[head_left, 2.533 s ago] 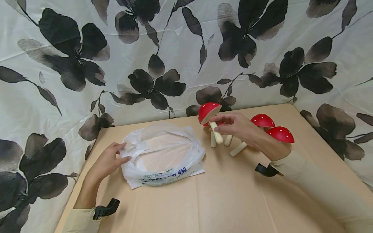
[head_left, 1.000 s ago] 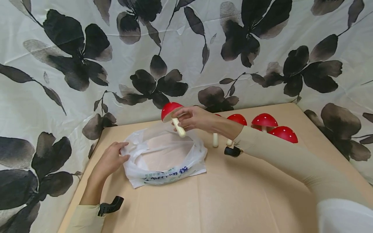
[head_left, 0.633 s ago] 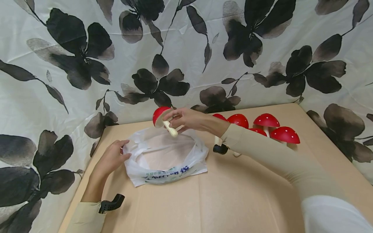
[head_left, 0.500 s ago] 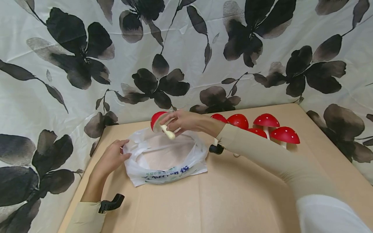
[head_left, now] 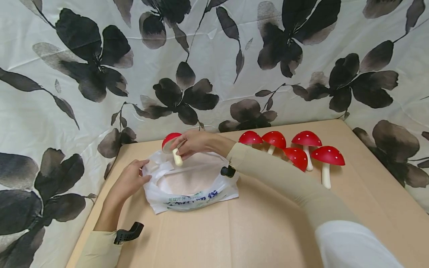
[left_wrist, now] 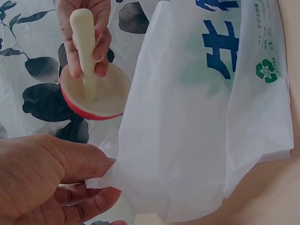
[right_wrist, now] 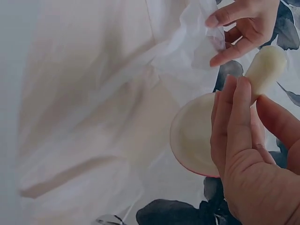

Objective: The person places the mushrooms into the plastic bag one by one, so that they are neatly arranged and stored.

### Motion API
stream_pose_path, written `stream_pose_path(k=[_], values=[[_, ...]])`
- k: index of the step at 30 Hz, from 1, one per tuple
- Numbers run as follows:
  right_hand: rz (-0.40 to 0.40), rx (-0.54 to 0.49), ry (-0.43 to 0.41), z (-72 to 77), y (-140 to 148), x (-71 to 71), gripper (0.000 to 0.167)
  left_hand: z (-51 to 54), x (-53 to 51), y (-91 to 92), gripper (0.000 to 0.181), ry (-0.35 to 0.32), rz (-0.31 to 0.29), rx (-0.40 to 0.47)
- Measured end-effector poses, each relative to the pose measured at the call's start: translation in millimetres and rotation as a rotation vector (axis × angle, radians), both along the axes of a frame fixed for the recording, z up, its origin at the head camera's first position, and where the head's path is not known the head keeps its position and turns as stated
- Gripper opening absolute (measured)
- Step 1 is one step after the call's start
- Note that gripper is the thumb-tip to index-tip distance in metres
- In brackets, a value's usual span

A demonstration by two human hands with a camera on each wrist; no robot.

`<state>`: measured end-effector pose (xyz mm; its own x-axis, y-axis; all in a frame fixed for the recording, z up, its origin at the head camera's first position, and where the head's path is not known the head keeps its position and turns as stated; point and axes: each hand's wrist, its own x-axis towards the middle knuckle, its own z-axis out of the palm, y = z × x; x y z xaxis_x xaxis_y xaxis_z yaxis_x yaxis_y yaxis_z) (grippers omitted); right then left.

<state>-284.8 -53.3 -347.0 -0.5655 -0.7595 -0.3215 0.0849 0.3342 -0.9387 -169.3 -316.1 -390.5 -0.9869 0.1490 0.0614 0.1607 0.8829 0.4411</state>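
Observation:
A toy mushroom point(head_left: 177, 158) with a red, white-dotted cap and a cream stem is held by the stem in my right hand point(head_left: 194, 142). It hangs tilted over the far left part of a white plastic bag point(head_left: 197, 203), which lies with its mouth spread wide. My left hand point(head_left: 129, 179) pinches the bag's left edge; in the left wrist view the thumb and fingers point(left_wrist: 107, 199) close on the thin film. The right wrist view shows the pale underside of the mushroom's cap point(right_wrist: 193, 138) beside the bag. Fingers partly cover the stem there.
Several more red mushrooms stand or lean at the back right, among them an upright one point(head_left: 326, 155) and a tilted one point(head_left: 296, 158). The wooden tabletop point(head_left: 201, 238) ends at a floral curtain point(head_left: 214, 56) behind. My right sleeve point(head_left: 285, 182) crosses in front of the mushrooms.
My right hand has carried the mushroom leftward from the group at the right, over the bag, and lower in the last half second. The left hand keeps its hold on the bag's edge.

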Motion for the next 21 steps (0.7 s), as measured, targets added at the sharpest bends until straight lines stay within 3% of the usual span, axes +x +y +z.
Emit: stream_pose_path(k=[9,21], values=[[0.055,0.06,-0.016,-13.8,-22,3.3,0.036,1.5,-1.7,2.1,0.059,-0.009,-0.004,-0.003],[-0.06,0.044,0.01,-37.0,-45,4.2,0.03,-1.1,-1.6,2.6,0.057,-0.025,-0.004,0.024]])
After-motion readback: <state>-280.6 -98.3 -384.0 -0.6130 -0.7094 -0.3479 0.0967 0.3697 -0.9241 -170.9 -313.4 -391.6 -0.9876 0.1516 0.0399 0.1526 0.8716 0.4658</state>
